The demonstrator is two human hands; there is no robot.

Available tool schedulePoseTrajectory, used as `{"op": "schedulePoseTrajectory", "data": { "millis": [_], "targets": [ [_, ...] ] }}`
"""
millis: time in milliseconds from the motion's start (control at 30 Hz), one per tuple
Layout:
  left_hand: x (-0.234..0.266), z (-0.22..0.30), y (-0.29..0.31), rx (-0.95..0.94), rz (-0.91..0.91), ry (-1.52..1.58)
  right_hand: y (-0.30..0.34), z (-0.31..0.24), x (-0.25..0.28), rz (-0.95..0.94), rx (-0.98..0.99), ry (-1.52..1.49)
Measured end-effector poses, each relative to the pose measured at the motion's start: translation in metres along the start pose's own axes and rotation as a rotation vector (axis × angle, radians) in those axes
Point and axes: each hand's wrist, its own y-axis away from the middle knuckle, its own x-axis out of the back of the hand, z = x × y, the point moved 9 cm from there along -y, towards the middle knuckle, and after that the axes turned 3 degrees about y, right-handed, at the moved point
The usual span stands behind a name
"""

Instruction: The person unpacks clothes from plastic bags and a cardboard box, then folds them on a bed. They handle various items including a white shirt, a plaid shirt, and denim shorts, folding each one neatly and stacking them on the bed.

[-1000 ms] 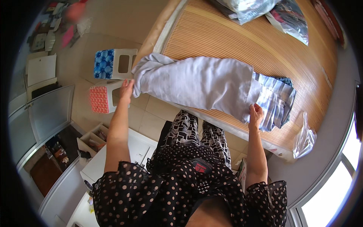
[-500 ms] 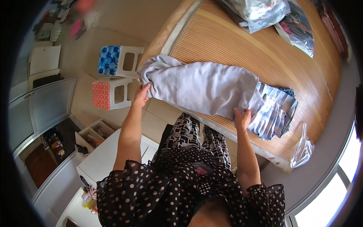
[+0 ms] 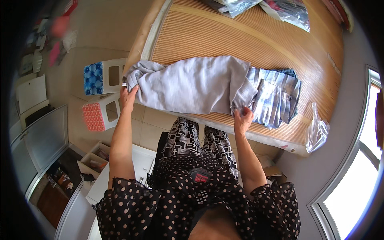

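A light grey garment (image 3: 188, 84) stretches across the near edge of the bed, its exact kind unclear. My left hand (image 3: 128, 97) is closed on its bunched left end, where a small white label shows. With thumb and fingers pinched, my right hand (image 3: 243, 120) grips the near corner of its right end. Cloth is rumpled into a fold just above those fingers. Right beside that end lies a folded blue and white plaid garment (image 3: 276, 100), partly under the grey cloth. Darker blue fabric (image 3: 289, 73) peeks out at its far edge.
A ribbed mat (image 3: 208, 32) covers the bed. Clear bags of clothes (image 3: 286, 12) lie at the far side; a crumpled clear bag (image 3: 317, 130) is at the right corner. Blue-topped (image 3: 93, 79) and red-topped (image 3: 93, 117) stools stand left. A white cabinet (image 3: 140, 160) is near my left.
The grey garment's right end has drawn back leftward and bunched up in my right hand, uncovering more of the plaid one. My left hand keeps its hold. The whole view has shifted.
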Motion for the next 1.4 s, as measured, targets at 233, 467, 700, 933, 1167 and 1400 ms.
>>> {"op": "schedulePoseTrajectory", "data": {
  "millis": [233, 467, 700, 933, 1167, 1400],
  "targets": [
    [-0.046, -0.029, 0.014, 0.359, -0.261, 0.779, -0.007, -0.018, -0.031, -0.245, -0.034, -0.208],
    [0.028, -0.002, -0.03, 0.267, -0.149, 0.816, -0.082, 0.042, -0.008, -0.165, -0.262, -0.406],
    [0.013, 0.141, 0.042, -0.171, -0.169, 0.682, -0.076, 0.064, -0.001, -0.277, -0.347, -0.629],
    [-0.15, 0.206, 0.197, -0.774, -0.701, 0.18, -0.034, 0.027, -0.011, -0.367, -0.235, -0.548],
    [-0.183, 0.135, 0.194, -0.992, -0.631, -0.631, -0.021, 0.023, 0.042, -0.149, -0.177, -0.508],
    [-0.186, 0.156, 0.137, -0.925, -0.448, -0.862, -0.017, 0.074, 0.08, 0.133, -0.118, -0.318]
  ]
}}
